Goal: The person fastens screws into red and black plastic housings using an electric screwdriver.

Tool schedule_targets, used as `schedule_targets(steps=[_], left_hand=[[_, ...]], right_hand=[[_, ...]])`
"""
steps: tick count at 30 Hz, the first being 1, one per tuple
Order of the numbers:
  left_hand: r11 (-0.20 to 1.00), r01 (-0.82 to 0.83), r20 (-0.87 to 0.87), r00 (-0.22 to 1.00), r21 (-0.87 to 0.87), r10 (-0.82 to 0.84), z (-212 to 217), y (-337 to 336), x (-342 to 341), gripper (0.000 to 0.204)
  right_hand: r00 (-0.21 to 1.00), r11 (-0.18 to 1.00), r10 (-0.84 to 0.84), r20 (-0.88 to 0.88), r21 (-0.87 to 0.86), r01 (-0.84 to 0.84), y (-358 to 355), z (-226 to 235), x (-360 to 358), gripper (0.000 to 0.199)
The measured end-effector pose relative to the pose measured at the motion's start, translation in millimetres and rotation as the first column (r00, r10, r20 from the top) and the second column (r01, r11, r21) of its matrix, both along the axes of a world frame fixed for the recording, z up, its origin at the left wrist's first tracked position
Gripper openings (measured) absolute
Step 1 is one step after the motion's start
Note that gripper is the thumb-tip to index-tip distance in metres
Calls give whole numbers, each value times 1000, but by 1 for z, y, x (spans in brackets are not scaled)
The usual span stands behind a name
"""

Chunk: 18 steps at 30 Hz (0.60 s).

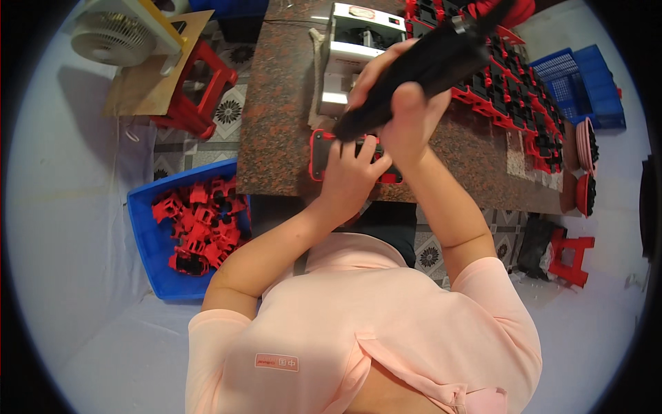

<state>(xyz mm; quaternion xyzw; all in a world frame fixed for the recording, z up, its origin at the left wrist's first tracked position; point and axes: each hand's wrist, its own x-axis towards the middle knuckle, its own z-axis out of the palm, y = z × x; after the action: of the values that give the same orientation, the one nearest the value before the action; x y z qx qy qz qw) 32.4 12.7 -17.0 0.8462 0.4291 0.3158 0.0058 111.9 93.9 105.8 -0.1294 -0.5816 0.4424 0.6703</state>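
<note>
My right hand (pixel 414 127) is wrapped round a thick black electric screwdriver (pixel 431 69). The tool slants down to the left, its narrow end over a red-and-black plastic part (pixel 320 157) at the near edge of the table. My left hand (pixel 347 176) lies on that part, fingers bent over it and holding it against the tabletop. The fingertips are close beside the screwdriver's lower end. The bit and the exact spot it meets are hidden by the tool's dark body and my fingers.
A white boxy machine (pixel 336 65) stands behind the part on the speckled stone table (pixel 276 103). Rows of red-and-black parts (pixel 514 90) fill the table's right side. Left, a blue bin (pixel 148 234) holds red pieces. A fan (pixel 114 38) and blue crates (pixel 596 86) stand farther off.
</note>
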Motion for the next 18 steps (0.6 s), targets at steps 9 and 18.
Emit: schedule_targets(steps=[9,18], left_hand=[[999,-13,-146,989,-38,7,23,-1,-3,60],[991,-113,-123,987,-75,103,23,-6,-31,71]], right_hand=[[927,914,-363,97,232,333,44,-20,30,34],[957,949,-228,180,-178,260,51,3,21,28]])
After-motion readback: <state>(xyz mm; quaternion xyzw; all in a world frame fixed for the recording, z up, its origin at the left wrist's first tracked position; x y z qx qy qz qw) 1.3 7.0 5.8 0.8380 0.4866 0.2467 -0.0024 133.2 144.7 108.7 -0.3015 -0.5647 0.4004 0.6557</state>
